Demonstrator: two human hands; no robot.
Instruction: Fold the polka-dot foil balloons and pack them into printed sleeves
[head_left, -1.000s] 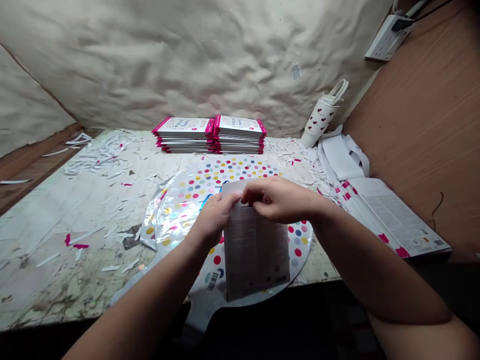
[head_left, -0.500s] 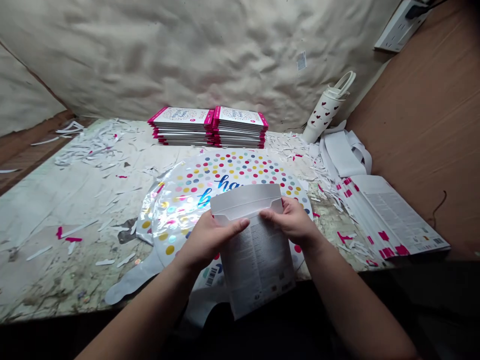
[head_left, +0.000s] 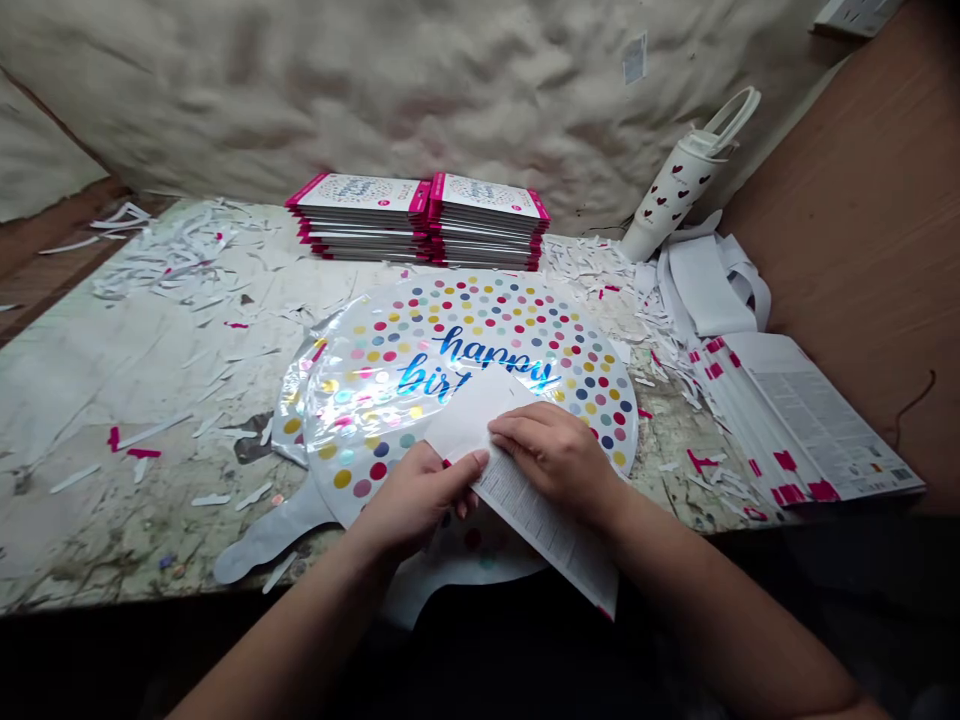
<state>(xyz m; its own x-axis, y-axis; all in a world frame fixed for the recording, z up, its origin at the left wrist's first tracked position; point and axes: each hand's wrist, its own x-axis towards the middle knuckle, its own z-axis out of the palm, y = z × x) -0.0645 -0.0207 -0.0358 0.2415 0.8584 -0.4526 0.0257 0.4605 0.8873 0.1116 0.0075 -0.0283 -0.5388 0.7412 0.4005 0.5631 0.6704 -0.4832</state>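
Note:
Both hands are on a printed paper envelope, tilted over the near side of the table. My left hand pinches its left edge between thumb and fingers. My right hand is closed over its upper right part, fingertips on the white flap. Beneath lies a flat, round foil balloon with coloured dots and blue "happy" lettering. Its lower part is hidden by my hands and the envelope. A pale balloon tail sticks out to the lower left.
Two stacks of finished-looking packets stand at the back. Flat printed envelopes are fanned out at the right, beside a roll of white strip. A white tumbler with hearts leans behind. Paper scraps litter the table.
The envelope has turned so its lower end points right. My right hand has moved from gripping its right edge to lying over its front by the flap. The camera view has shifted slightly.

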